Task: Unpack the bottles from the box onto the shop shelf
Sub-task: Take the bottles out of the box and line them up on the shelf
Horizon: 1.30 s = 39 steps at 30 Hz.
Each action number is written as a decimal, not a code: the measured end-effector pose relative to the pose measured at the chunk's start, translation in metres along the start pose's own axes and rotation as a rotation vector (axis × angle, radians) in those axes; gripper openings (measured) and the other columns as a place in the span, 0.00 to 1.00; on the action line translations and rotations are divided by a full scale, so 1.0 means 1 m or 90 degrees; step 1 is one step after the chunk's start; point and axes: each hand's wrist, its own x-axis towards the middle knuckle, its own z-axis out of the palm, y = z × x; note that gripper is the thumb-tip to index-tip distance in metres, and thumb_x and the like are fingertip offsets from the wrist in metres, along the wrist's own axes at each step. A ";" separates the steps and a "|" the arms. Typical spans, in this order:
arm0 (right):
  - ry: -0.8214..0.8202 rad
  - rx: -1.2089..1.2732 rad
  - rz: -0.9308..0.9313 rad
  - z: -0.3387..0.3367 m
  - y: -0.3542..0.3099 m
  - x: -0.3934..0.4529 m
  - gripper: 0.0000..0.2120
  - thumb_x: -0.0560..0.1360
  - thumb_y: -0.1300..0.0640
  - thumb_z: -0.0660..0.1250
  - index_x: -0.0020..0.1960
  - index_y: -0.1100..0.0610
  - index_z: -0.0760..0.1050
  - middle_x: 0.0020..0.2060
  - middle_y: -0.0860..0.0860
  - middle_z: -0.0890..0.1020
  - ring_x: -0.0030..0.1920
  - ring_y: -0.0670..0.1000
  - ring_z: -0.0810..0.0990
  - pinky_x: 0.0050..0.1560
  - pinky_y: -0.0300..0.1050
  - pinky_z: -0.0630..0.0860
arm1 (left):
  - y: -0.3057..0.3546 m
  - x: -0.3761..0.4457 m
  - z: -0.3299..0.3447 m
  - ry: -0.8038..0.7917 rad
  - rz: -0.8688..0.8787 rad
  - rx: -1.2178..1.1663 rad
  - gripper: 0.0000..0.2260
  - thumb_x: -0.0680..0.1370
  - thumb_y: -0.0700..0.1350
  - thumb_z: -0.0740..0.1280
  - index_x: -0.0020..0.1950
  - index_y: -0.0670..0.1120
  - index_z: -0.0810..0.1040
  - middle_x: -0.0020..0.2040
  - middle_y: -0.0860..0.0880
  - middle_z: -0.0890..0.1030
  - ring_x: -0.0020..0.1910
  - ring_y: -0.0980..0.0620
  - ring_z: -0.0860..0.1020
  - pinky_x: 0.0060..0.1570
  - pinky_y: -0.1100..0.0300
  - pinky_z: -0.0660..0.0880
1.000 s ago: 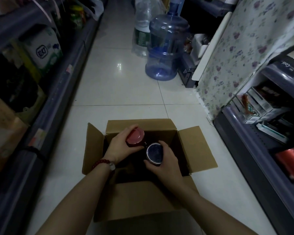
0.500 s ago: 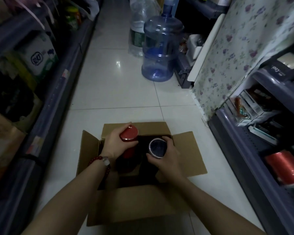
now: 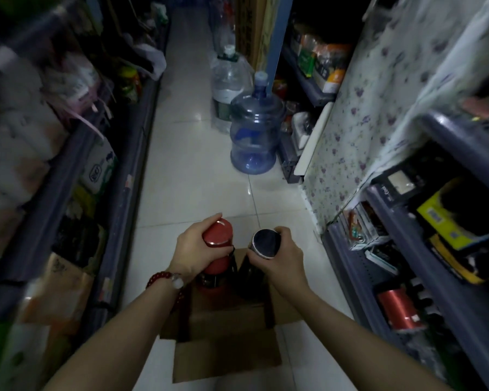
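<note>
A red cylindrical bottle with a red cap [image 3: 217, 251] is clasped around its top by the left hand [image 3: 194, 252], fingers wrapped over the cap, while a dark cylindrical bottle with a silver-rimmed dark cap [image 3: 261, 249] is gripped just below its cap by the right hand [image 3: 280, 262]. Both bottles are held upright and side by side, close together but with a narrow gap between them, above the open brown cardboard box [image 3: 226, 348], which is set on the pale tiled floor [image 3: 192, 170] of a narrow aisle; the lower ends of the bottles are seen against the box's dark opening, and it cannot be told whether they are fully clear of it. The aisle is bounded on the left by grey-blue shop shelving [image 3: 124, 153] stocked with packaged goods, much of it blurred, and on the right by a second grey-blue shelf unit [image 3: 393, 221] partly draped with a floral-patterned cloth [image 3: 373, 108]. A large blue translucent water jug [image 3: 253, 136] is stood on the floor further along the aisle, with a clear plastic water container [image 3: 228, 88] just behind it. A shiny red cylindrical roll [image 3: 400, 309] is laid on the lower right shelf. A bracelet of dark red beads [image 3: 164, 280] is worn on the left wrist.
</note>
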 end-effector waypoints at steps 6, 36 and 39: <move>0.002 0.024 0.005 -0.090 -0.119 0.002 0.29 0.64 0.47 0.78 0.58 0.52 0.68 0.52 0.50 0.79 0.52 0.50 0.78 0.51 0.45 0.78 | 0.138 -0.014 -0.071 -0.012 0.012 0.001 0.37 0.63 0.50 0.79 0.70 0.59 0.69 0.59 0.55 0.74 0.55 0.56 0.72 0.58 0.63 0.70; 0.490 0.046 -0.043 -0.505 -0.472 -0.004 0.30 0.63 0.45 0.79 0.59 0.56 0.75 0.52 0.49 0.82 0.53 0.47 0.79 0.50 0.36 0.71 | 0.674 0.010 -0.194 -0.172 0.311 -0.227 0.40 0.60 0.48 0.81 0.69 0.52 0.68 0.57 0.51 0.77 0.54 0.51 0.77 0.55 0.55 0.75; 0.542 0.081 -0.029 -0.525 -0.489 -0.016 0.24 0.62 0.47 0.80 0.52 0.52 0.74 0.43 0.43 0.80 0.46 0.44 0.78 0.49 0.37 0.71 | 0.703 0.006 -0.195 -0.204 0.332 -0.281 0.29 0.60 0.45 0.81 0.58 0.52 0.75 0.48 0.55 0.80 0.46 0.56 0.79 0.44 0.63 0.75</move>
